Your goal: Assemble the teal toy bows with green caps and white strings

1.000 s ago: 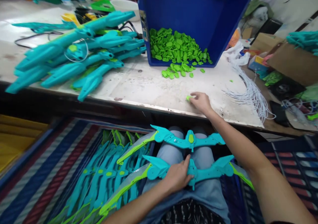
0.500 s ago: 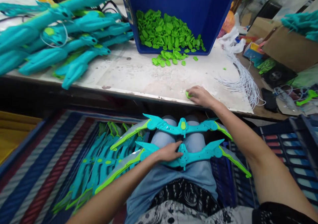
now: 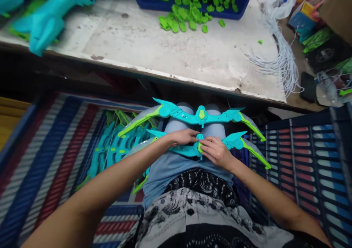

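Two turquoise toy bows with lime-green limbs lie across my lap, one behind the other. The far toy bow (image 3: 178,112) has a green piece (image 3: 201,115) in its middle. On the near toy bow (image 3: 183,151), my left hand (image 3: 184,137) holds the grip just left of the centre, fingers bent over it. My right hand (image 3: 216,151) presses a small green plastic piece (image 3: 200,147) against the centre of that same bow. Its fingers are pinched together and partly cover the piece, so I cannot tell how well it is seated.
A blue bin (image 3: 170,6) of green pieces lies on the worn white table (image 3: 154,53), with some spilled in front. White cords (image 3: 280,64) hang at its right. Turquoise parts (image 3: 49,20) are heaped at left. More bows (image 3: 110,145) lie beside my left leg; a dark crate (image 3: 299,145) is at right.
My right hand has come back from the table edge to the near bow, bringing the green piece to its centre. My left hand stays on the bow. The view has tilted downward.
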Tool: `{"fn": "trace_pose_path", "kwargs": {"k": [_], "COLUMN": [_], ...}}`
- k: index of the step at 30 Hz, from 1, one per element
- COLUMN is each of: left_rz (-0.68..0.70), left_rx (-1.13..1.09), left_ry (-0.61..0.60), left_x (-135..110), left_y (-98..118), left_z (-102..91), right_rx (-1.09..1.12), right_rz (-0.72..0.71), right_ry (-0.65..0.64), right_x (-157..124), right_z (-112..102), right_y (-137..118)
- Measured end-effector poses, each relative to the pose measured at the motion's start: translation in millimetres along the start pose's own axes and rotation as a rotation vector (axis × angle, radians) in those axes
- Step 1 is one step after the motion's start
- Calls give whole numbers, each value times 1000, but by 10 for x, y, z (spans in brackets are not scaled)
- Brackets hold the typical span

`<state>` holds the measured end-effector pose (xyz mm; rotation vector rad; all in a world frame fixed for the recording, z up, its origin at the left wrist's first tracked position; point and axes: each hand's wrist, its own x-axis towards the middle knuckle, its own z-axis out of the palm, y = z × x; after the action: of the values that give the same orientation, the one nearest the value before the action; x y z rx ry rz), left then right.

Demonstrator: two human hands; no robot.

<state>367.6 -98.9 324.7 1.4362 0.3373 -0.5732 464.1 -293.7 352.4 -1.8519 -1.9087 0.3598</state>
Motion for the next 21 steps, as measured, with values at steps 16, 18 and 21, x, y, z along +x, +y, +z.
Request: {"fn": "trace_pose_path", "kwargs": {"k": [16,18,21], "left_rz": [102,115,130], "left_rx": [219,215,174], "left_ry": [150,172,188], "left_x": [-18,-14,-15], "left_y": [-110,-144,-173], "left_z": [117,128,130], "right_rx": [197,166,79], "right_rz": [618,687,696], "right_ry": [140,-13,-159], "right_x": [55,138,244], "right_z": [328,292,248], "right_y": [-149,-126,-134]}}
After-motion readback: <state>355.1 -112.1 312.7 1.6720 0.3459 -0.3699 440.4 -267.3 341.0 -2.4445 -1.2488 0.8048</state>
